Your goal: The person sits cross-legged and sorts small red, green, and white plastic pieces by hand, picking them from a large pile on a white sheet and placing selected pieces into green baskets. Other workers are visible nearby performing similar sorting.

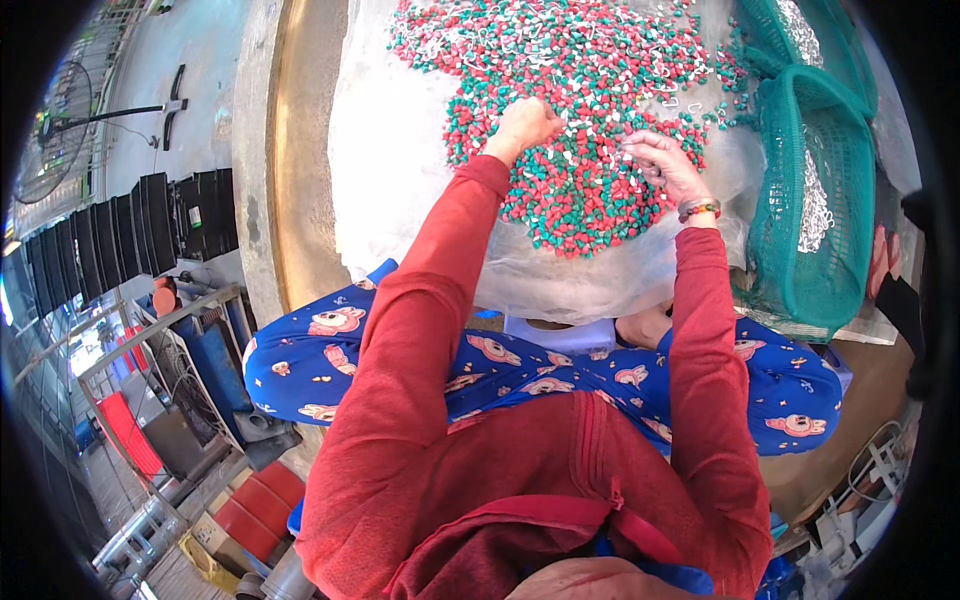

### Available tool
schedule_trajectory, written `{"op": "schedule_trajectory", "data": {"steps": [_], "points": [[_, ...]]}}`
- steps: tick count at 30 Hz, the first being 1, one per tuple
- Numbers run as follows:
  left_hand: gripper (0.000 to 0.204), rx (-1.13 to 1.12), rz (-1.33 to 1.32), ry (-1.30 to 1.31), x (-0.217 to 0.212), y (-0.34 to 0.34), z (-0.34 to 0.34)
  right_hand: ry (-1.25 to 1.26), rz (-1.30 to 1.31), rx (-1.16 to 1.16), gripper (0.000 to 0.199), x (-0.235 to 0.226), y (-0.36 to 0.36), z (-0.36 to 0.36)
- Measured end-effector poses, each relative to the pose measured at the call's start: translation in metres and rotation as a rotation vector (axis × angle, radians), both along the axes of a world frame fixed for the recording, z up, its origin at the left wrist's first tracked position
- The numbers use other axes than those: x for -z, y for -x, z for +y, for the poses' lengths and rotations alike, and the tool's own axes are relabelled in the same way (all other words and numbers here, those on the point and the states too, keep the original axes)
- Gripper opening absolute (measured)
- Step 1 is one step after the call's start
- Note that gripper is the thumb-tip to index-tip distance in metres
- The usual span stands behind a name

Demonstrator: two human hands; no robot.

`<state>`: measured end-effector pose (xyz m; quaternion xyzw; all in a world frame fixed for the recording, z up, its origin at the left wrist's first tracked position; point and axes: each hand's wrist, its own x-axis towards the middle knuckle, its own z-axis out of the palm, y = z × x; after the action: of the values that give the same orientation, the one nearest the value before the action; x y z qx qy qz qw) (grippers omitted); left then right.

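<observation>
A broad heap of small red, green and white pieces (580, 210) is spread over a whitish plastic sheet (400, 170). White S-shaped hooks (672, 103) lie scattered among them. Over the middle of the heap, my left hand (528, 125) is closed with its fingertips pressed together; what it pinches is too small to make out. My right hand (665, 165), wearing a beaded bracelet (699, 209), hovers at the heap's right side. Its fingers are bent in toward the thumb, and whatever sits at their tips cannot be made out.
Green mesh baskets (780, 210) stand to the right, with shiny white hooks (815, 205) inside. A low concrete ledge (262, 150) runs along the left. Beyond it are black crates (130, 235), a standing fan (60, 130) and a metal-framed cart (185, 365).
</observation>
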<state>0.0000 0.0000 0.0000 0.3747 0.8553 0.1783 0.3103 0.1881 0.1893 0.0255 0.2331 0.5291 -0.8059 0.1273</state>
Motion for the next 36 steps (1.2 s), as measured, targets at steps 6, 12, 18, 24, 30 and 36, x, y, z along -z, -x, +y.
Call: {"op": "schedule_trajectory", "data": {"steps": [6, 12, 18, 24, 30, 36], "points": [[0.032, -0.182, 0.257, 0.102, 0.021, -0.03, 0.039, -0.748, -0.055, -0.079, 0.023, 0.007, -0.007, -0.006], [0.035, 0.064, -0.182, -0.125, 0.014, -0.025, 0.028, -0.171, -0.036, 0.377, 0.018, 0.005, -0.02, 0.007], [0.034, -0.098, -0.395, -0.117, -0.003, -0.001, -0.006, 0.567, 0.346, 0.665, 0.021, -0.004, -0.015, 0.013], [0.033, -0.129, -0.257, -0.114, -0.022, 0.014, -0.025, 0.464, 0.179, 0.542, 0.012, -0.008, -0.002, 0.002], [0.041, -0.15, -0.375, -0.166, -0.031, 0.021, -0.039, 0.23, 0.058, 0.363, 0.022, 0.001, 0.006, -0.018], [0.027, -0.77, -1.316, -0.804, -0.034, 0.027, -0.056, 0.331, 0.074, 0.456, 0.029, 0.001, 0.009, -0.023]]}}
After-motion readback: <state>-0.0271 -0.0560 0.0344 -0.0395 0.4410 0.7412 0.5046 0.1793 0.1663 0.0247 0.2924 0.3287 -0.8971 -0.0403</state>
